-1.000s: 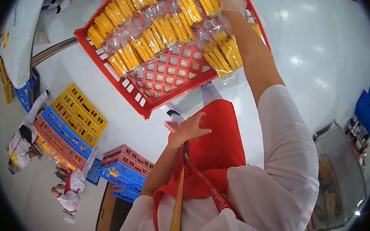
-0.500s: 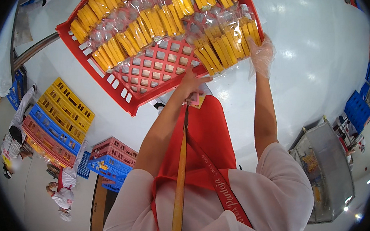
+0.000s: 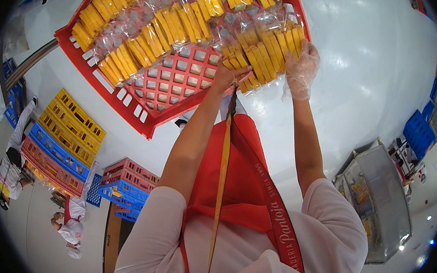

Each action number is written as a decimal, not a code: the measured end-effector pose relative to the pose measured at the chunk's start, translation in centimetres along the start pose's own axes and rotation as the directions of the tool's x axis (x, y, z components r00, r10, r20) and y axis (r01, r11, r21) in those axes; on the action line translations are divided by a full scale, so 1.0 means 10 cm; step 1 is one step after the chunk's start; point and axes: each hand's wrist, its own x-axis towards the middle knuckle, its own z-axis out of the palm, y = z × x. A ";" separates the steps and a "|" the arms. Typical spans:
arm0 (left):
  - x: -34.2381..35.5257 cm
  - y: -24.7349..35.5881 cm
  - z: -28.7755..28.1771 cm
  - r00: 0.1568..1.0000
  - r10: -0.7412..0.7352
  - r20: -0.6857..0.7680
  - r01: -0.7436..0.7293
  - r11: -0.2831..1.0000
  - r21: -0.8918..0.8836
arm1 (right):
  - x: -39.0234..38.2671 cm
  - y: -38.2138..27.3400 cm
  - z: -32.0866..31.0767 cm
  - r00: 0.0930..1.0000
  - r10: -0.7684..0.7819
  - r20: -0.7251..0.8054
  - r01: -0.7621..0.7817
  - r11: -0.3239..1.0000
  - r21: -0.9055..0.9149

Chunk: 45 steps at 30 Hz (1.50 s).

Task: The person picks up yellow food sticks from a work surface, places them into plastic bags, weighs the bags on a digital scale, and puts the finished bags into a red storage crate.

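Observation:
A red crate (image 3: pixel 148 121) at the top holds several clear bags of yellow sliced food (image 3: pixel 186 22) in rows, with some bare lattice at its near left. My right hand (image 3: pixel 300 68), in a clear plastic glove, is closed at the crate's near right corner, beside the bags. My left hand (image 3: pixel 227 75), ungloved, is at the near rim with fingers curled; a pink item and the lanyard's (image 3: pixel 223 162) end meet it, and what it grips is partly hidden. A red apron (image 3: pixel 209 156) covers my front.
Stacked yellow, blue and pink crates (image 3: pixel 72 131) and a smaller stack (image 3: pixel 129 181) stand at left, two co-workers (image 3: pixel 70 227) beside them. A metal rail (image 3: pixel 28 62) runs at upper left. A steel-and-clear case (image 3: pixel 376 198) and blue crates (image 3: pixel 419 133) are at right.
My right hand has come down from the crate's far side to its near right corner. My left hand has risen to the near rim, the lanyard's end with it.

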 end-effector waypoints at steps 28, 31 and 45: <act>0.00 0.07 -0.15 0.998 0.021 -0.062 -0.012 0.988 0.156 | 0.49 0.54 0.38 0.616 0.131 0.777 -0.651 0.641 0.408; -0.02 0.09 -0.06 0.997 0.066 -0.045 -0.062 0.994 0.093 | 0.50 0.71 0.44 0.582 0.083 0.809 -0.697 0.563 0.444; -0.51 0.06 -0.33 0.990 -0.029 -0.141 0.035 0.998 0.043 | 0.03 0.40 0.18 0.679 0.003 0.734 -0.595 0.589 0.548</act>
